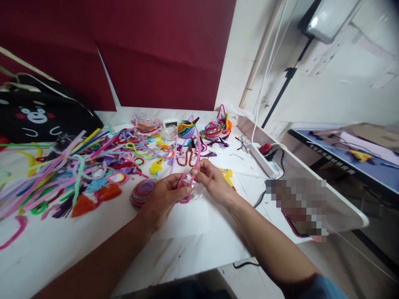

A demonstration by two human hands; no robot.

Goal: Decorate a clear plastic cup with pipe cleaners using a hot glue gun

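My left hand (162,198) is closed, thumb and fingers pinching a pink pipe cleaner (198,151) bent into a loop at its lower end. My right hand (212,179) pinches the same pipe cleaner a little higher, and its free end stands upright above the fingers. Behind and below the loop is a clear, shiny piece (197,192), perhaps plastic, partly hidden by my fingers. Beside my left hand sits a round bundle (141,192) of coiled multicoloured pipe cleaners. Red-handled cutters (188,157) lie just beyond my hands.
A large heap of coloured pipe cleaners (102,162) covers the table's left side, with orange tassels (83,204) in front. Wrapped balls (213,130) stand at the back. A yellow glue gun (228,177) lies behind my right hand. A power strip (264,160) runs along the right-hand panel.
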